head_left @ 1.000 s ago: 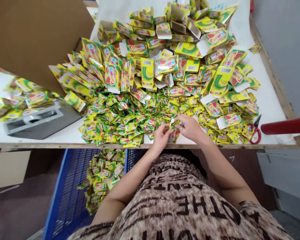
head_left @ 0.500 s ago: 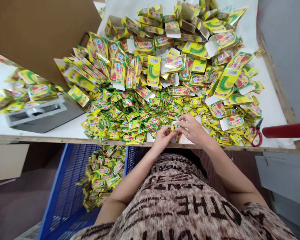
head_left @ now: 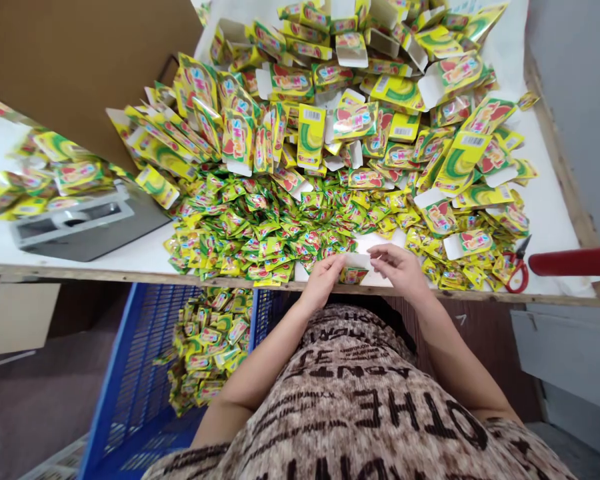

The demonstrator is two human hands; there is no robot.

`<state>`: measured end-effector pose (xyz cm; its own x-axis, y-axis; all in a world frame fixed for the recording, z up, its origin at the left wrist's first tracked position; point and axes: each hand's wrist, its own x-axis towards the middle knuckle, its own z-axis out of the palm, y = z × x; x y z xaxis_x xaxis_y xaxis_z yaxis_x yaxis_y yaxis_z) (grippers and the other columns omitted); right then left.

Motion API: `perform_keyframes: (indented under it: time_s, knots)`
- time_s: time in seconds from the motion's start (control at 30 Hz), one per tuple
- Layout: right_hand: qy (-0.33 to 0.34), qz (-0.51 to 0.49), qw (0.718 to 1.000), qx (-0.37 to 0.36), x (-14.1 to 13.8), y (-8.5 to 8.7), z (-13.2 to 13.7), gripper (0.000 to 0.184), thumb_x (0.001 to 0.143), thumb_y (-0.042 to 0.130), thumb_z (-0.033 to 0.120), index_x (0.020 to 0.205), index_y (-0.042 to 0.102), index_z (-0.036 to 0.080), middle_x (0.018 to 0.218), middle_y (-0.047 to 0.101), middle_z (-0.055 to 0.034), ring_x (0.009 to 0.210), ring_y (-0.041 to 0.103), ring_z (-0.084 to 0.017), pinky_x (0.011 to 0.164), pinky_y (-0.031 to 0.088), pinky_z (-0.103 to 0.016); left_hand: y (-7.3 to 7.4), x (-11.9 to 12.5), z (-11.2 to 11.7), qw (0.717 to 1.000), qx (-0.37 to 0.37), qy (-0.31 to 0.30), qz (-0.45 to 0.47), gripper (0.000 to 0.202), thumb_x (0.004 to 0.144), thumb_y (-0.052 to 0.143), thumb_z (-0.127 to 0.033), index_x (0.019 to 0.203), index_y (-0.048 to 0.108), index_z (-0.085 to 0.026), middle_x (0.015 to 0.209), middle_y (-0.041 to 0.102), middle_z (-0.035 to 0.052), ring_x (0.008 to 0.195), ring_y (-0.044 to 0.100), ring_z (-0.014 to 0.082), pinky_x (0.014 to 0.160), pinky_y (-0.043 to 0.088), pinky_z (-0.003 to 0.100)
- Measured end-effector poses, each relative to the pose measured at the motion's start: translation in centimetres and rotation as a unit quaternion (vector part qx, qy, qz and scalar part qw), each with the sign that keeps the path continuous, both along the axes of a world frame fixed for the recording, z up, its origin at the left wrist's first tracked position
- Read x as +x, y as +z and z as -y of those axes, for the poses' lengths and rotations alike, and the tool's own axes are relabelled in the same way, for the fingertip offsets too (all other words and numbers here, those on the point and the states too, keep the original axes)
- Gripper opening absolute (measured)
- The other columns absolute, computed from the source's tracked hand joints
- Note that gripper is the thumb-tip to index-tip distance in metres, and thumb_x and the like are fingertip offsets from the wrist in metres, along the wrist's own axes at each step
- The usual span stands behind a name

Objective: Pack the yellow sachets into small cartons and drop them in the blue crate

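Note:
At the table's front edge, a small yellow and green candy box (head_left: 354, 275) with a watermelon print is tilted, its white flap (head_left: 359, 260) raised toward the pile. My left hand (head_left: 324, 279) grips the box's left end between thumb and fingers. My right hand (head_left: 399, 268) is at the flap's right end, fingers bent and somewhat apart; whether the fingertips touch the flap I cannot tell. Small wrapped candy packets (head_left: 260, 230) are heaped just beyond and left of my hands. Behind them are piled printed boxes (head_left: 311, 137), many with white flaps sticking out.
Red-handled scissors (head_left: 517, 275) lie at the right, near a red bar (head_left: 575, 260). A large brown carton (head_left: 80, 60) and a grey metal box (head_left: 95, 230) stand left. Below the table edge, a blue basket (head_left: 115, 387) holds more packets.
My right hand has moved right, off the top of the box to the flap's end. The white flap shows more fully now, and my left hand keeps hold of the box.

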<state>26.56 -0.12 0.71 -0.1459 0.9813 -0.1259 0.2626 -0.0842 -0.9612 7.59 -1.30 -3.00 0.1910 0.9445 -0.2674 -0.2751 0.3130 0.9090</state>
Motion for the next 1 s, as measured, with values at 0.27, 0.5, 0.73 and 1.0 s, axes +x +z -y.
perform_keyframes:
  time_s: [0.27, 0.5, 0.73, 1.0]
  knots:
    - [0.033, -0.084, 0.994, -0.063, -1.3, -0.7, 0.8, 0.019, 0.079, 0.068, 0.032, 0.093, 0.071, 0.02, 0.079, 0.065, -0.0011, 0.058, 0.055, -0.011, 0.055, 0.048, -0.026, 1.8, -0.5, -0.4, 0.992, -0.071, -0.059, 0.082, 0.038, 0.07, 0.082, -0.026, 0.106, 0.074, -0.018, 0.107, 0.074, 0.0075, 0.096, 0.066, 0.0185, 0.088, 0.049, 0.029]
    - [-0.021, -0.016, 0.999, 0.046, -2.4, -0.5, -0.6, 0.021, 0.08, 0.067, 0.028, 0.097, 0.078, 0.022, 0.084, 0.065, -0.0035, 0.064, 0.055, -0.012, 0.055, 0.048, -0.025, 0.6, 0.8, -0.4, 0.993, -0.004, 0.115, 0.032, 0.024, 0.073, 0.079, -0.03, 0.095, 0.076, -0.02, 0.097, 0.076, 0.0046, 0.092, 0.068, 0.0171, 0.092, 0.051, 0.032]
    - [-0.038, -0.119, 0.991, -0.058, -2.6, -0.6, -1.2, 0.027, 0.071, 0.079, 0.041, 0.088, 0.077, 0.02, 0.081, 0.07, -0.0035, 0.063, 0.061, -0.013, 0.054, 0.054, -0.027, 0.4, 0.9, -1.2, 0.988, 0.063, 0.124, -0.066, 0.023, 0.081, 0.072, -0.034, 0.1, 0.077, -0.021, 0.1, 0.076, 0.0056, 0.095, 0.069, 0.019, 0.092, 0.053, 0.034]
    - [-0.064, -0.145, 0.984, -0.083, -2.4, -1.2, -1.7, 0.029, 0.062, 0.085, 0.041, 0.074, 0.072, 0.017, 0.064, 0.067, -0.0012, 0.056, 0.059, -0.013, 0.051, 0.052, -0.026, 0.9, 0.1, -2.4, 0.991, 0.092, 0.029, -0.092, 0.018, 0.076, 0.076, -0.032, 0.088, 0.078, -0.019, 0.088, 0.076, 0.0064, 0.083, 0.068, 0.0179, 0.081, 0.053, 0.031]
